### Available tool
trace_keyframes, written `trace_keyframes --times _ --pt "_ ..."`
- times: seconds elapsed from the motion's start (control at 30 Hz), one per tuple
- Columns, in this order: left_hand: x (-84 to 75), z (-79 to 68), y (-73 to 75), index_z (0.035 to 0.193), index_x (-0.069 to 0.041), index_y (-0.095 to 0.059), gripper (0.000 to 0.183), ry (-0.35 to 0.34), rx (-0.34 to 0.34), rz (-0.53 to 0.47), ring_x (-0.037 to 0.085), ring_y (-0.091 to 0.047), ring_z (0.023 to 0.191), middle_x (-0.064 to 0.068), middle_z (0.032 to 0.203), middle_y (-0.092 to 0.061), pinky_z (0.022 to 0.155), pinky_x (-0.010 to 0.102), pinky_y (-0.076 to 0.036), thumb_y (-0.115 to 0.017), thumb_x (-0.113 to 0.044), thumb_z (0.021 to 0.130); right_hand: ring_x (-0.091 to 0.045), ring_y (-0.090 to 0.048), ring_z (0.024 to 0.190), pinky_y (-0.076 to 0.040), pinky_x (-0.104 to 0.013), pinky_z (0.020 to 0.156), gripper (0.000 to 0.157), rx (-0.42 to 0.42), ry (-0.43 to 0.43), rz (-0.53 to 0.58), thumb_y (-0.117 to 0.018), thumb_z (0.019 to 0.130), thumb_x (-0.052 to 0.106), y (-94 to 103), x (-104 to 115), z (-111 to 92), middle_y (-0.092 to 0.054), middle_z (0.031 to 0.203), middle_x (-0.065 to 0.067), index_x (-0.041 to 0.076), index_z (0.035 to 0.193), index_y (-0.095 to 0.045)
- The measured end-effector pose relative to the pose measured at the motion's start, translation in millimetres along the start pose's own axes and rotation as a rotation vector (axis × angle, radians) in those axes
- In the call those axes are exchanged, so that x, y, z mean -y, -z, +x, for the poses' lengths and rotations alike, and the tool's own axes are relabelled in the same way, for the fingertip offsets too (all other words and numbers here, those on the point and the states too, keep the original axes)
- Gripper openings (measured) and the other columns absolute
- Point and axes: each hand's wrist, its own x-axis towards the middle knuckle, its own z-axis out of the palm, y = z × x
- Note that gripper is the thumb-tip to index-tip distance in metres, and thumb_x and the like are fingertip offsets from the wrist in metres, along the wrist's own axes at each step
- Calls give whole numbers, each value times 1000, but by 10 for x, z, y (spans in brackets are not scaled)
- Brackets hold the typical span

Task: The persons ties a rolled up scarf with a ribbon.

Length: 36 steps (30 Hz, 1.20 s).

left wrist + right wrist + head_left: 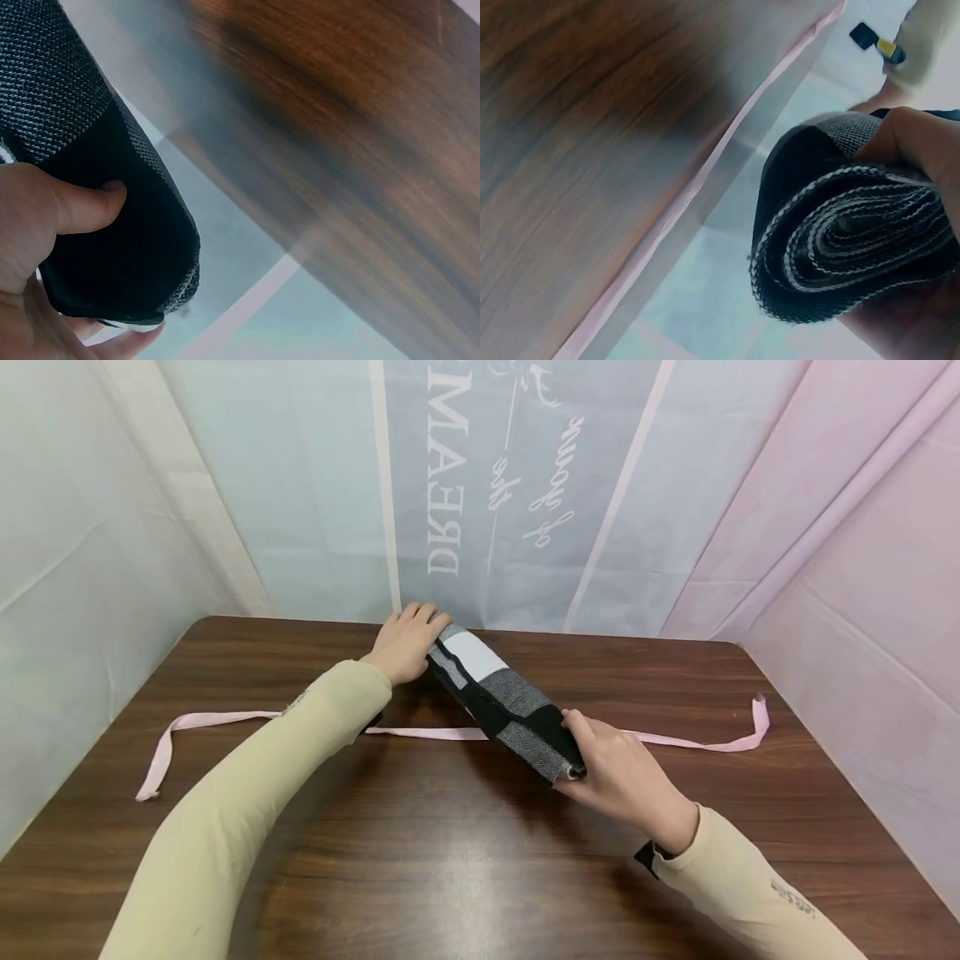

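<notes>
While the bare left hand (405, 645) grips its far end and the bare right hand (618, 770) its near end, a flattened roll of black, grey and white checked woven cloth (516, 693) is held slantwise above the dark brown wood-grain table (450, 860). Left wrist view: the thumb lies along a black patch of the cloth, with fingers curled round the end. Right wrist view: the roll is seen end-on, its layers wound in an oval spiral with pale edges; the thumb is above, the fingers below. Beneath the roll and the left forearm, a narrow pale pink fabric ribbon (442, 734) runs crosswise, its left end bent toward the person, its right end turned away. Behind the table's far edge hangs a pale blue and pink cloth backdrop (315, 502) with white lettering
</notes>
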Motion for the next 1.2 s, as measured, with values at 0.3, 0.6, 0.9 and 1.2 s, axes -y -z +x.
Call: trace_keyframes --times 0.3,0.6,0.9,1.2 --pt "-10 48 -8 137 -12 -45 55 -27 -6 24 36 -36 132 18 141 -40 97 51 -41 -61 2 86 -17 -55 57 -46 -33 51 64 -65 65 -97 -86 56 31 -45 246 3 -52 72 -1 2 99 -48" --pt "-15 113 -18 135 -12 -46 52 -105 -38 80 37 -39 128 20 139 -41 99 50 -41 -56 6 88 -14 -54 57 -47 -32 51 57 -73 66 -93 -85 57 32 -89 432 23 -49 70 3 5 92 -47" --pt "-24 176 -39 136 -13 -44 51 -170 -38 116 38 -37 132 22 143 -39 105 50 -37 -51 9 90 -14 -50 57 -46 -31 52 58 -63 111 -130 -85 55 35 -129 548 50 -49 73 2 5 90 -48" --pt "-90 225 -80 139 -15 -42 51 -220 -19 170 36 -36 135 21 145 -38 107 49 -37 -47 9 94 -13 -47 54 -42 -29 48 56 -58 145 -147 -84 56 37 -177 677 70 -46 69 3 7 86 -47"
